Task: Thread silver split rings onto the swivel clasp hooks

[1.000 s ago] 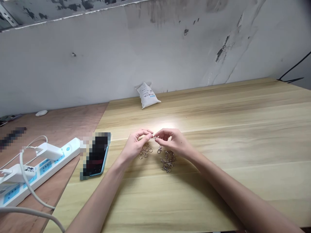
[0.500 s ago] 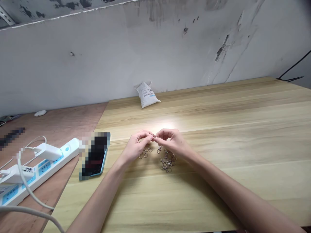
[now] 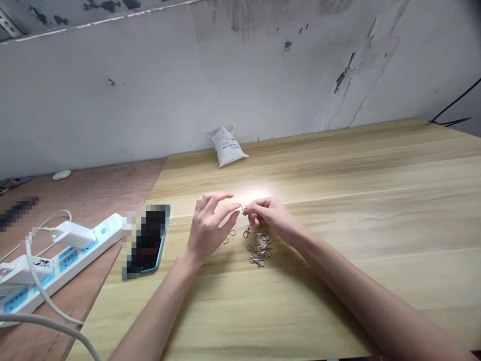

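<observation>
Centrally, the right hand (image 3: 268, 216) pinches a small metal ring (image 3: 244, 207) in closed fingers (a tight, steady pinch suits something this tiny), while the left hand (image 3: 208, 231) hovers open above loose rings (image 3: 229, 235) and swivel clasps (image 3: 259, 249) on the wooden worktop (image 3: 338, 281).

Pale wooden table (image 3: 338, 286), metal rings (image 3: 233, 232), swivel clasps (image 3: 259, 249), phone (image 3: 148, 245), white packet (image 3: 227, 147)

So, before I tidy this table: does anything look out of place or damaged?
One lobster clasp lies apart from the pile of clasps, near the right hand. The wall behind the table also looks damaged, with dark scuffed patches.
</observation>
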Demonstrator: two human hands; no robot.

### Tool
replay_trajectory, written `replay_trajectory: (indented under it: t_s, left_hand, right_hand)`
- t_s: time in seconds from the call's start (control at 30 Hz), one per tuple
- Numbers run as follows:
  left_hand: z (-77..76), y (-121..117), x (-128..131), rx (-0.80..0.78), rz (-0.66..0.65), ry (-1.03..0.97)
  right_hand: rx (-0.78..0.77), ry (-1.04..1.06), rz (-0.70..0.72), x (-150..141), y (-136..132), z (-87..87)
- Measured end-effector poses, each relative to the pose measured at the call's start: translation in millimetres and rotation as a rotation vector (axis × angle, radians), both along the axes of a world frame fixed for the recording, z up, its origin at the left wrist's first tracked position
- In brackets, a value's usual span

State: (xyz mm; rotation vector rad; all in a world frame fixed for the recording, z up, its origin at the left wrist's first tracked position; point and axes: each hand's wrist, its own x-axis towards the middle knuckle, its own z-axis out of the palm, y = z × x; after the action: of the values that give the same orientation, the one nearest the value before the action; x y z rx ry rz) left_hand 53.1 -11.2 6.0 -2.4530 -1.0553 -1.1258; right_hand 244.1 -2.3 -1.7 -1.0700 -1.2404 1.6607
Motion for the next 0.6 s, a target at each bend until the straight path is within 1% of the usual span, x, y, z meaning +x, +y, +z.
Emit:
replay_trajectory:
  t_s: [0.1, 0.23, 0.4, 0.5, 0.6]
  left_hand:
    - [0.7, 1.9, -1.5, 0.029, -0.018, 0.092]
    - [2.1, 2.2, -2.5, 0.052, -0.024, 0.132]
    - [1.4, 0.3, -3.2, 0.035, -0.046, 0.222]
    - [0.0, -1.2, -1.4, 0.003, -0.061, 0.222]
    - [-0.6, -2.7, 2.4, -0.055, -0.089, 0.156]
  right_hand:
    - [-0.010, 0.001, 0.043, -0.1, -0.5, -0.2]
    - [0.006, 0.008, 0.080, 0.4, -1.6, -0.2]
    - [-0.015, 0.000, 0.111, 1.3, -1.4, 0.7]
    - [-0.071, 0.027, 0.126, 0.9, -1.2, 1.0]
    - [-0.125, 0.061, 0.146, 0.6, -1.4, -0.1]
